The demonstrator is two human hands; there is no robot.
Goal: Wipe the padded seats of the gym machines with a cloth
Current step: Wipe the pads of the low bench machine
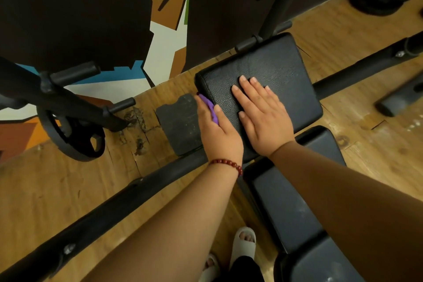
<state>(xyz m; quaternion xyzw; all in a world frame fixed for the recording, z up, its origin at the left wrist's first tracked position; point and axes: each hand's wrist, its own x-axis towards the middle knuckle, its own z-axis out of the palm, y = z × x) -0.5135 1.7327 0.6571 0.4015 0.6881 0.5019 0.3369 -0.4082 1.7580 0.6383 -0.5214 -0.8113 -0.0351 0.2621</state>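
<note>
A black padded seat of a gym bench fills the middle of the head view. My left hand, with a red bead bracelet at the wrist, grips a purple cloth and presses it against the seat's left side edge. Most of the cloth is hidden under my fingers. My right hand lies flat on top of the seat, fingers spread and nothing in it. A second, longer black pad runs from the seat toward me.
A black frame bar crosses the wooden floor below my left arm. A weight plate hangs on a rack at the left. A dark rubber mat lies beside the seat. A painted wall stands behind. My sandalled feet show below.
</note>
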